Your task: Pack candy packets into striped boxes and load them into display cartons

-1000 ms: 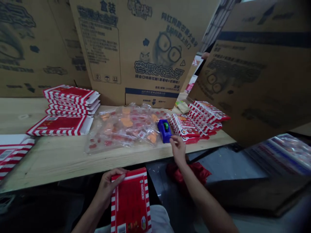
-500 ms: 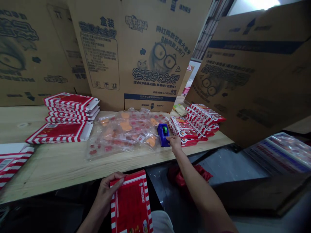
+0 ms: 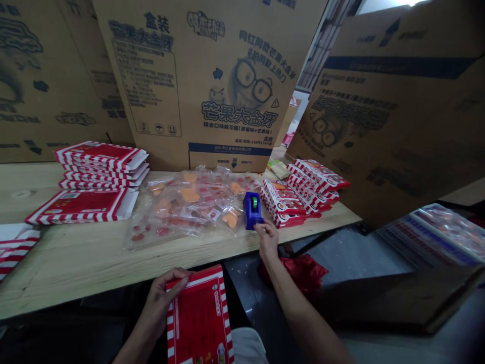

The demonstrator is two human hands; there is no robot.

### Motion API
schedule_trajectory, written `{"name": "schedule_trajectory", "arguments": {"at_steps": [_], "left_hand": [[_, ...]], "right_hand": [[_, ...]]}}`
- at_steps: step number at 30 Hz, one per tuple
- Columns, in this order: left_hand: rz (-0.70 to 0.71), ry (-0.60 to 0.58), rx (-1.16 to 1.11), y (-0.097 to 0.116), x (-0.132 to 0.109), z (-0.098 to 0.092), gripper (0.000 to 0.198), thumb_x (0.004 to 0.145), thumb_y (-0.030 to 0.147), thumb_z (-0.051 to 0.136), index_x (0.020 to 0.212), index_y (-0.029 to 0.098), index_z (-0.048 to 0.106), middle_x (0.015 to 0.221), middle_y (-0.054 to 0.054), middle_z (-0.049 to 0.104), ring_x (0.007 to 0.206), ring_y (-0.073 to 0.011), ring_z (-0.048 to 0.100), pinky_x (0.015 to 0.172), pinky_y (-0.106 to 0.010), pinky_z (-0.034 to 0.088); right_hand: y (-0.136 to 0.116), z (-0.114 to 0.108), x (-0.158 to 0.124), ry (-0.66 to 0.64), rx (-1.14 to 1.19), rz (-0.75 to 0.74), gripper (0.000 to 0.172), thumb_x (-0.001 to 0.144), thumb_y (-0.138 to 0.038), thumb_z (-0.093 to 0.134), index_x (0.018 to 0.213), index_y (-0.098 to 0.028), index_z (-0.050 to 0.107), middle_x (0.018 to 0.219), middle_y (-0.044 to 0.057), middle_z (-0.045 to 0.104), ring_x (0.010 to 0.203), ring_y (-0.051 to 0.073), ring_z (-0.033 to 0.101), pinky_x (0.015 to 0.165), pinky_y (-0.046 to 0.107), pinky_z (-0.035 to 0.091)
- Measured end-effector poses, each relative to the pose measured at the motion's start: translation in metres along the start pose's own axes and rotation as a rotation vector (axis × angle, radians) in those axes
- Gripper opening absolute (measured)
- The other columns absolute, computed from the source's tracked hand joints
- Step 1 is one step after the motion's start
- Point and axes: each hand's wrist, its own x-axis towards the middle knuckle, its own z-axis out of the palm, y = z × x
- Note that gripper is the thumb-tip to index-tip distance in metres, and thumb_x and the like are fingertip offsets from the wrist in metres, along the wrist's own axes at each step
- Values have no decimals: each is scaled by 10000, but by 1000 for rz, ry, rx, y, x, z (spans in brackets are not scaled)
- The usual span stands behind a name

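My left hand grips the top left corner of a red and white striped flat box that rests on my lap below the table edge. My right hand reaches to the front of a blue tape dispenser with a green roll on the wooden table. Its fingers are pinched together just at the dispenser's near end; what they hold is too small to see.
Clear bags of orange and red sweets lie mid-table. Striped boxes are stacked at the left and fanned out at the right. Large printed cardboard cartons stand behind and at the right. A red bag lies below.
My right hand reached forward to the dispenser and has now drawn slightly back toward me with fingers pinched. My left hand keeps its hold on the box.
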Motion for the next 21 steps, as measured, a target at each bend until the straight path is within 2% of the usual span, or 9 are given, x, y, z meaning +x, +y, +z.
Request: {"name": "schedule_trajectory", "arguments": {"at_steps": [2, 6, 9, 10, 12, 15, 17, 19, 21], "left_hand": [[-7, -37, -9, 1, 0, 1, 270, 668, 393, 791, 666, 160, 654, 908, -60, 685, 825, -215, 629, 769, -294, 472], [34, -34, -3, 5, -2, 5, 251, 673, 368, 790, 652, 162, 650, 869, -45, 684, 838, -201, 621, 779, -268, 456], [29, -41, -19, 6, -4, 9, 246, 687, 362, 780, 660, 157, 647, 846, -42, 679, 802, -183, 611, 751, -252, 445], [25, -58, -39, 6, -4, 11, 251, 690, 364, 776, 663, 154, 642, 837, -43, 677, 783, -177, 607, 738, -251, 442], [29, -105, -88, 5, -4, 15, 263, 689, 363, 775, 659, 149, 626, 813, -43, 668, 761, -173, 600, 723, -253, 436], [45, -162, -125, 5, 0, 23, 261, 693, 345, 774, 656, 144, 612, 777, -33, 644, 739, -159, 584, 702, -245, 419], [55, -186, -107, 5, 1, 28, 252, 706, 337, 768, 664, 139, 619, 751, -22, 625, 704, -139, 561, 683, -234, 399], [60, -200, -102, 6, 1, 30, 250, 710, 342, 766, 675, 137, 627, 725, -12, 609, 670, -124, 538, 665, -228, 383], [58, -208, -106, 7, -1, 31, 259, 711, 357, 766, 680, 139, 630, 708, -5, 597, 648, -117, 521, 651, -228, 374]], "right_hand": [[9, 1, -5, 37, -56, -42, 243, 645, -419, 670, 620, -180, 631, 966, 97, 615, 1093, 269, 523, 968, 419, 417], [15, -6, -8, 35, -155, -85, 288, 692, -463, 619, 605, -190, 592, 894, 96, 595, 1029, 268, 523, 940, 410, 407], [-1, -15, -19, -11, -186, -96, 308, 766, -484, 563, 655, -196, 581, 936, 91, 586, 985, 248, 524, 887, 391, 426], [-12, -15, -23, -83, -191, -104, 312, 789, -486, 558, 674, -197, 584, 948, 85, 587, 965, 237, 529, 866, 378, 434], [-40, -8, -31, -422, -216, -145, 316, 823, -480, 581, 692, -193, 595, 945, 70, 597, 926, 213, 546, 842, 346, 437], [-88, 21, -43, -1253, -284, -259, 329, 860, -461, 610, 700, -173, 618, 882, 45, 599, 863, 176, 567, 829, 303, 425], [-114, 47, -52, -1658, -377, -371, 341, 876, -459, 604, 708, -163, 622, 841, 29, 580, 798, 150, 555, 784, 276, 417], [-130, 70, -60, -1830, -581, -529, 369, 865, -468, 623, 669, -155, 603, 803, 20, 562, 761, 143, 531, 753, 268, 395], [-136, 86, -65, -1833, -828, -629, 398, 827, -484, 665, 625, -150, 584, 765, 19, 560, 749, 149, 520, 736, 272, 377]]}}
